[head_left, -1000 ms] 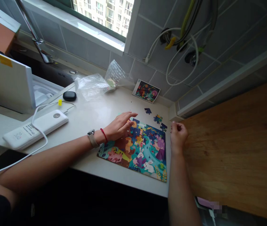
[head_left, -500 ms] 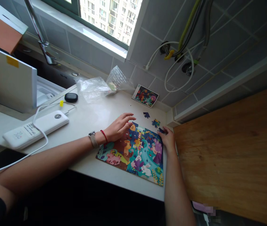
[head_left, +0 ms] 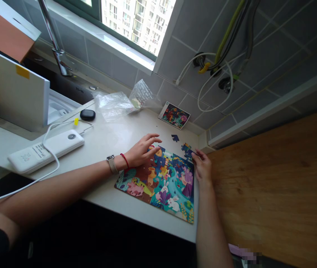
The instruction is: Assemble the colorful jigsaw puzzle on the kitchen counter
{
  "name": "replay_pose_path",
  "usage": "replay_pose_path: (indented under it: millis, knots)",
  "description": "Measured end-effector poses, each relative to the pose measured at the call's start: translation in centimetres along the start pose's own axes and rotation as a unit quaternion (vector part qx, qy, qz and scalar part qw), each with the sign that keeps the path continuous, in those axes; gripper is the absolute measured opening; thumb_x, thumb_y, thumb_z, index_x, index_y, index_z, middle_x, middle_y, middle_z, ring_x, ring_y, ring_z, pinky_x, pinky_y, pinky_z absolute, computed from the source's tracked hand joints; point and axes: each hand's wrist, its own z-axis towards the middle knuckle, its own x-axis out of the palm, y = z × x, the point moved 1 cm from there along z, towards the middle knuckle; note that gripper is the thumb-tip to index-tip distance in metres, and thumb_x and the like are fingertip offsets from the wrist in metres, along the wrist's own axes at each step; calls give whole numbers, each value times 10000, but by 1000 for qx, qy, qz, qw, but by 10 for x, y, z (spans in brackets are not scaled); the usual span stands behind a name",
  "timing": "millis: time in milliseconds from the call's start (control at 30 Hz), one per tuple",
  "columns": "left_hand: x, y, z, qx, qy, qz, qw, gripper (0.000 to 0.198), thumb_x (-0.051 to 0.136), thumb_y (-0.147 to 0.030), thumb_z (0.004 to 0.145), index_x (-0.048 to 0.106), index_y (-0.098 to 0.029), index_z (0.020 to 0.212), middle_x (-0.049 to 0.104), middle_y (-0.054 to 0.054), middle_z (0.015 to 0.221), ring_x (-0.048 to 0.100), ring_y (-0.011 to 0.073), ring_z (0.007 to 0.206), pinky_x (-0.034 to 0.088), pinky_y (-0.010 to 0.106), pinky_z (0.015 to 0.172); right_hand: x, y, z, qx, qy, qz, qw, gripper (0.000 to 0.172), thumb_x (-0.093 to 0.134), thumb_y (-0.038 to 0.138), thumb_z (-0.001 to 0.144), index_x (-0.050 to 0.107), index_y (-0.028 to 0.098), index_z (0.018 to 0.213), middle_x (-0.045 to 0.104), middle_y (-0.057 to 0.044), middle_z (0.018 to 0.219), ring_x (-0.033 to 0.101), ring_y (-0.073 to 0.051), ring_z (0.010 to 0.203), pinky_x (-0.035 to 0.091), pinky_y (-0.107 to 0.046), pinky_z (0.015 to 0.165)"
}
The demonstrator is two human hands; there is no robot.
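Observation:
A colourful jigsaw puzzle [head_left: 158, 186] with animals on it lies on the white counter, most of its pieces joined. My left hand [head_left: 140, 150] rests over its upper left edge, fingers spread and holding nothing. Beyond the upper right corner, my right hand [head_left: 202, 165] pinches a dark blue puzzle piece [head_left: 190, 155] between thumb and fingers. Another piece with yellow and teal [head_left: 185, 146] lies right beside the pinched one; whether they touch I cannot tell. A loose dark blue piece [head_left: 175, 138] sits farther back. The picture card [head_left: 174, 115] leans near the tiled wall.
Crumpled clear plastic bags [head_left: 116, 106] lie at the back of the counter [head_left: 102, 139]. To the left are a black case [head_left: 87, 114], a white power bank [head_left: 46, 150] with its cable, and a sink with a faucet [head_left: 60, 61]. A wooden panel [head_left: 272, 178] stands close on the right.
My right hand has shifted slightly away from the puzzle's edge with its piece, which is now next to the yellow and teal one. My left hand stays about where it was.

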Motion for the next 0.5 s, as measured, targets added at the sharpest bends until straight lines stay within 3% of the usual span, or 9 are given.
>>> replay_pose_path:
  millis: [167,267,367,500]
  knots:
    - [3,1,-1,16,6,-6,1000,493,592,-339,1030,451,-217,1486,539,173,1480,552,295,1380,478,511,1165,32,23,-35,47,95,46,993,498,945,507,605,820,200,976,769,-36,842,658,-160,684,539,-283,615]
    - [4,2,-2,28,60,-22,998,499,633,-333,1018,478,-228,1480,638,144,1371,641,272,1256,532,467,1081,46,34,-52,66,138,56,987,439,956,486,623,824,195,924,737,-15,741,605,-135,594,505,-260,537]
    - [8,2,-3,49,125,-14,991,447,677,-386,1008,561,-226,1409,722,111,1196,700,254,1098,556,431,991,54,44,-63,85,170,77,979,433,949,469,647,816,213,969,718,0,780,612,-126,592,537,-255,539]
    - [13,1,-6,48,120,2,992,542,736,-410,963,542,-219,1431,727,118,1170,696,264,1091,550,427,963,58,55,-71,113,213,127,962,472,911,410,704,783,280,1140,664,30,889,649,-109,635,602,-254,593]
